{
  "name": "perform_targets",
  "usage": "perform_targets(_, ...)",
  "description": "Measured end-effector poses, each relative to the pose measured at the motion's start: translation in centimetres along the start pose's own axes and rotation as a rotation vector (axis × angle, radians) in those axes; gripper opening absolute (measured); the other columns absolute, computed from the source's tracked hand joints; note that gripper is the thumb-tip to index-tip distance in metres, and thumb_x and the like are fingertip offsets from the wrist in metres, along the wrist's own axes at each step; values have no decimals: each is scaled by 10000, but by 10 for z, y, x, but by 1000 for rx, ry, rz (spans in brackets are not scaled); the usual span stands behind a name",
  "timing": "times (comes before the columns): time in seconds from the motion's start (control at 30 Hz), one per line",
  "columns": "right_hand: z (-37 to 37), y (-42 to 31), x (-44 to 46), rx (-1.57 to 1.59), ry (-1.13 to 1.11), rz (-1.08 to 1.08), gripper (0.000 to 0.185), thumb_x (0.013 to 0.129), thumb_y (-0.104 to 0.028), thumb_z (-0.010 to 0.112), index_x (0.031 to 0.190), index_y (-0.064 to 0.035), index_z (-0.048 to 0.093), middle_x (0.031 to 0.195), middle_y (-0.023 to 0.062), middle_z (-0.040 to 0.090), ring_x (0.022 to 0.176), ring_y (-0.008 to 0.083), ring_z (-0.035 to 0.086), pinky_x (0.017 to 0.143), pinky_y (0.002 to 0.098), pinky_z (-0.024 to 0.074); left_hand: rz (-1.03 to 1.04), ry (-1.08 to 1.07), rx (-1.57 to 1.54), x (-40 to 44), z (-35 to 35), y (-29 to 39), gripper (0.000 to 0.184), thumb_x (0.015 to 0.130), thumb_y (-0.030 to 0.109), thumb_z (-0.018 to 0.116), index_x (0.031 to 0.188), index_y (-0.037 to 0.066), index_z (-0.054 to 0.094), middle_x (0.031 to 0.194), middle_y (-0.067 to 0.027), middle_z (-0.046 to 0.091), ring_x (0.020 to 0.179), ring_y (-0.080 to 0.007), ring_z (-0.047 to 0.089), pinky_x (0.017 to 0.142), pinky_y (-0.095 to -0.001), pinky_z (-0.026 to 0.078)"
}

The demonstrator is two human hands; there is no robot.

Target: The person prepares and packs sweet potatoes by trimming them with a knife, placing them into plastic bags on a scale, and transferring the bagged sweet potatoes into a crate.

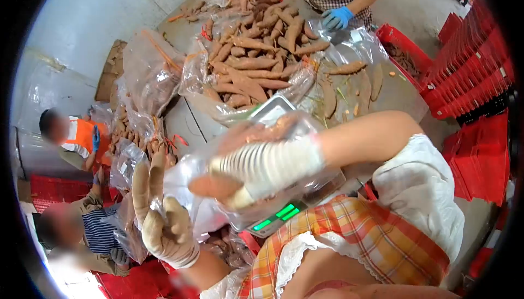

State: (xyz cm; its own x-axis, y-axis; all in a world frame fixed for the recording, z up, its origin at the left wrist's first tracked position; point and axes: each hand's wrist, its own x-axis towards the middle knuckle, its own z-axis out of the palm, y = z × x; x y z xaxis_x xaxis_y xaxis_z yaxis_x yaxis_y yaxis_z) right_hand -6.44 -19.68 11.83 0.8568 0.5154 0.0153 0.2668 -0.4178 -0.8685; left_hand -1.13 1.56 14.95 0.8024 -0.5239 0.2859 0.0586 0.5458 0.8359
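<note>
My right hand (267, 169), in a white glove with grey stripes, is closed around a brown sweet potato (214, 186). It is slightly blurred and passes over a digital scale (275, 108) with green lit digits. Under my right forearm, a clear plastic bag (303, 129) with sweet potatoes in it lies on the scale. My left hand (170, 225), in a cream glove, is to the left of the scale. Two of its fingers point up, while the thumb and the other fingers pinch a bit of clear plastic. Where that plastic leads is hard to make out.
A big heap of sweet potatoes (254, 61) lies on plastic across the table (401, 99). Red crates (464, 75) are stacked at right. A co-worker's blue-gloved hand (337, 18) is at the far side; two other people are at left, near filled bags (153, 72).
</note>
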Motion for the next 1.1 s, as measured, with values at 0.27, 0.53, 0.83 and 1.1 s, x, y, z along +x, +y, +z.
perform_targets(0.27,-38,73,57,125,524,-93,293,823,-311,594,928,-37,601,841,161,643,772,268,636,681,348,496,50,-3,66,11,-35,-2,636,884,178,484,1397,-65,197,1431,-308,215,433,-16,353,342,-139,298)
perform_targets(0.53,-85,224,89,-675,352,642,677,682,-390,714,1157,29,478,1076,215,597,1025,329,592,821,407,497,-27,86,-40,21,-34,-23,604,823,99,534,1343,-103,302,1343,-368,319,414,-58,389,321,-149,298)
perform_targets(0.83,-87,154,34,781,737,-189,509,678,-71,633,1155,37,493,997,110,609,945,227,585,855,330,473,-328,207,177,26,-7,-48,562,841,190,569,1324,-33,386,1235,-251,514,423,-11,293,344,-142,198)
perform_targets(1.1,-47,83,-5,1340,558,-273,403,703,20,569,1105,20,540,1039,107,606,985,210,587,910,342,469,-514,112,150,20,8,-83,451,906,318,542,1222,-1,495,983,-114,630,427,-34,373,352,-160,257)
